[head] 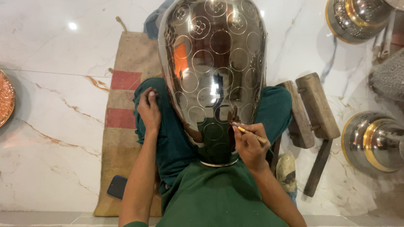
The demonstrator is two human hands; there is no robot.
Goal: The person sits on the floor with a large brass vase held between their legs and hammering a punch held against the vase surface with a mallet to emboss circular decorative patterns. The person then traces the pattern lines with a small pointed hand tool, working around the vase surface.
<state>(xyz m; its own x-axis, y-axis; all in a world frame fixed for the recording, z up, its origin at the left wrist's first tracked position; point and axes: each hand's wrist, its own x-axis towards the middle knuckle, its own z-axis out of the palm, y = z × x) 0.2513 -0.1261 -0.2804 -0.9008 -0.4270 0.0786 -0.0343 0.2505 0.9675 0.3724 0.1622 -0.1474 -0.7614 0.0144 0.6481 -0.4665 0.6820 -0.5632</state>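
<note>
One big shiny metal pot [212, 71] fills the upper middle of the frame, lying on its side across the lap of a seated person in green clothes, its narrow neck toward the bottom of the frame. Its mirror surface is covered with scratched circles, a few of them with small flower shapes inside.

The right hand [249, 145], just right of centre, is closed narrowly around one thin yellow pencil [251, 133], whose tip touches the pot low down near the neck. The left hand [149, 110], left of centre, holds nothing; its fingers are curled loosely and rest on the green knee just beside the pot's left flank.

Under the person lies one brown sack mat [123, 105] with two red stripes, spread on a white marble floor [54, 159]. One dark phone [116, 187] lies on the mat's lower left part.

At right of centre sit two wooden blocks [317, 105] side by side, and one dark wooden stick [317, 168] runs down from them. One rounded stone [286, 170] lies near the right forearm.

Two more shiny pots with gold bands show along the right side: one in the upper right corner [357, 17], one at the right edge lower down [374, 141]. One copper-coloured dish [6, 97] is cut off by the left edge.
</note>
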